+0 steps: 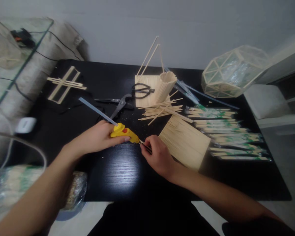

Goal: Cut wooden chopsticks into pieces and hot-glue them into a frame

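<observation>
My left hand (107, 135) is closed around a yellow hot glue gun (124, 132), with a long translucent glue stick (95, 110) poking out of its back. The gun's nozzle points right, at the fingertips of my right hand (158, 155). Those fingers are pinched on a thin stick (147, 148), mostly hidden and blurred. Just right of this hand lies a flat panel of wooden sticks (186, 141). Behind it are a pile of loose sticks (159, 111) and an upright stick cylinder (165, 87) on a square stick base (145, 78).
Black-handled scissors (142, 90) and dark pliers (121, 104) lie behind the glue gun. Wrapped stick packets (236, 137) line the right side of the black table (123, 170). A faceted frame (233, 72) stands back right; crossed stick frames (67, 84) lie back left.
</observation>
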`<action>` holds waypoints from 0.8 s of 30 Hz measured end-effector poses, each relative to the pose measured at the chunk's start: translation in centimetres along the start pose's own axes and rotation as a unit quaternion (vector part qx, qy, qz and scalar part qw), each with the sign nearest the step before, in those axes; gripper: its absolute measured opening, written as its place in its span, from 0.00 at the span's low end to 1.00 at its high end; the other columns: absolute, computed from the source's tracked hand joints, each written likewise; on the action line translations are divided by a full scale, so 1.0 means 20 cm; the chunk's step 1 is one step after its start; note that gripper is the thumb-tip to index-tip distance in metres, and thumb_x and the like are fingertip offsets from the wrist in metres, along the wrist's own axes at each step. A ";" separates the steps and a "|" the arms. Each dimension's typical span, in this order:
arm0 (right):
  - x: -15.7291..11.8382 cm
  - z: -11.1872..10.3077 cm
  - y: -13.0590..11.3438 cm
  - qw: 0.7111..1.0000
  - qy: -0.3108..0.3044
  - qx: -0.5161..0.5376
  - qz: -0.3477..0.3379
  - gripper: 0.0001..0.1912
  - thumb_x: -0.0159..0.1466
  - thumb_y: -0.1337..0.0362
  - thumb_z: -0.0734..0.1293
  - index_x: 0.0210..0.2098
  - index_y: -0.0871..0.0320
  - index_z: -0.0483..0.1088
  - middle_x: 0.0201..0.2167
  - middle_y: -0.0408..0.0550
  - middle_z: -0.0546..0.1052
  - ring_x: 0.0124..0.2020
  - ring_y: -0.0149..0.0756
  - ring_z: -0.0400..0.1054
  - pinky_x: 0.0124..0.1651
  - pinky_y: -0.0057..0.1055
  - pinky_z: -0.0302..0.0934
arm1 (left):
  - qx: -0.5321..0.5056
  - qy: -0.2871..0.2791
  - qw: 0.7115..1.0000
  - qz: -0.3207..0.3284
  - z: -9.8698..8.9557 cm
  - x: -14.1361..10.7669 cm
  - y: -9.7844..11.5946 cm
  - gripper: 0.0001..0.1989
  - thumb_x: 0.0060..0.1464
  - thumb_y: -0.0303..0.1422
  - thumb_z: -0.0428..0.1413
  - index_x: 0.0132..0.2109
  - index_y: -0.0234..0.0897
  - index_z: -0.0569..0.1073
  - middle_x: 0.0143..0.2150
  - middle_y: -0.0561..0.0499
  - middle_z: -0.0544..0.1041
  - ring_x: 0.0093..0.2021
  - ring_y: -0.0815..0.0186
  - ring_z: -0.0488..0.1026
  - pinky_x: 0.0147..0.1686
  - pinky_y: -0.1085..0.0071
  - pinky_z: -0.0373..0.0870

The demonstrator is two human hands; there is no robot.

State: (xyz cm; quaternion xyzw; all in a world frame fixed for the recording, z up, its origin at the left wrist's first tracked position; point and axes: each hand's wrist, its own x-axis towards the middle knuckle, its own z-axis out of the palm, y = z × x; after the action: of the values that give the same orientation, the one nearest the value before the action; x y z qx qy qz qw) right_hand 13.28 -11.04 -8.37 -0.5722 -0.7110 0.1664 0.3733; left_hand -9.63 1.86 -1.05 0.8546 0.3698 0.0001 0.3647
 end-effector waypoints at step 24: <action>0.01 -0.01 -0.01 1.000 0.009 0.008 -0.018 0.11 0.69 0.74 0.64 0.37 0.53 0.60 0.31 0.44 0.70 0.31 0.36 0.67 0.36 0.33 0.64 | -0.033 0.012 0.997 -0.072 -0.08 -0.04 -0.11 0.28 0.63 0.55 0.57 0.26 0.36 0.77 0.21 0.52 0.77 0.21 0.69 0.72 0.24 0.74 0.66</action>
State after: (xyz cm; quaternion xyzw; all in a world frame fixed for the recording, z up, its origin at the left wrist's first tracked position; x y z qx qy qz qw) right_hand 13.24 -10.95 -8.00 -0.5577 -0.7166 0.1598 0.3871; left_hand -11.97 3.35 -0.97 0.8129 0.4345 -0.0036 0.3877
